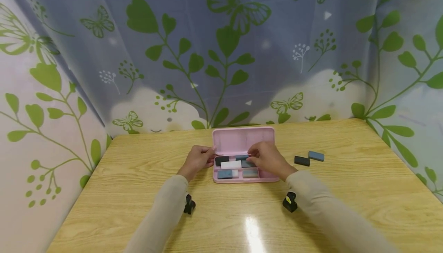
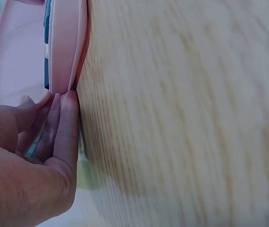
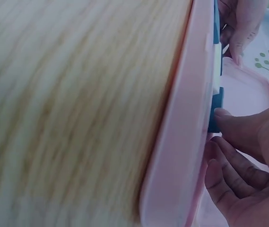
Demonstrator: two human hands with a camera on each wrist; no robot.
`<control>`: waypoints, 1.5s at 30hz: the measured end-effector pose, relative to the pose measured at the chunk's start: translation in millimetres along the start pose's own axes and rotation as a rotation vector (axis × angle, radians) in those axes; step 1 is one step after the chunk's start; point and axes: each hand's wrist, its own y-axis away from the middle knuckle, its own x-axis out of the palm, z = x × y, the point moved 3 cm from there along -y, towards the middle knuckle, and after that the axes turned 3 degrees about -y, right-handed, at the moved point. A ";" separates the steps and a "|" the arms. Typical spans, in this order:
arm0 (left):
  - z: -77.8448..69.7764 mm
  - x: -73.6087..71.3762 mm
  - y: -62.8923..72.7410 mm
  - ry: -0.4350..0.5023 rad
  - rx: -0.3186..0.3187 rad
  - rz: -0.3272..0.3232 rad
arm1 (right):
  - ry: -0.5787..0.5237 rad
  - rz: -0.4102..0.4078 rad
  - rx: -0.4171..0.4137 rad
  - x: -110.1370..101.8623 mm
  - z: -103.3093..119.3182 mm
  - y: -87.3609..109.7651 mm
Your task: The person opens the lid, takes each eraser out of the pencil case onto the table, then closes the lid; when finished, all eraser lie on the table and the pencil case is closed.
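A pink hinged case (image 1: 245, 180) lies with its lid (image 1: 242, 139) raised at the back. Rectangular eraser-like blocks fill several places in it: a white block (image 1: 230, 164), a blue block (image 1: 225, 174) and a two-tone block (image 1: 250, 173). At the left end, my left hand (image 1: 197, 160) holds the case, thumb by the lid's corner and fingers (image 2: 67, 113) against the base's end. My right hand (image 1: 269, 158) reaches over the right part. Its thumb (image 3: 224, 114) lies on a dark blue block (image 3: 215, 118), with the other fingers curled close beside it.
To the right of the case, a black block (image 1: 302, 160) and a blue-grey block (image 1: 316, 156) lie on the wooden table (image 1: 145, 191). Behind the table hangs a leaf-and-butterfly patterned cloth (image 1: 194, 91). Both wrists wear small black cameras.
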 end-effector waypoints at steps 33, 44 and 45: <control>2.6 -0.8 0.5 0.021 0.003 0.017 | 0.004 -0.033 0.038 -48.2 -6.8 23.6; 1.8 -0.7 -0.6 0.024 0.011 0.023 | 0.024 -0.020 0.117 -88.5 -35.3 42.9; 1.8 -0.7 -0.5 0.023 0.011 0.024 | 0.026 -0.022 0.121 -91.7 -38.2 44.5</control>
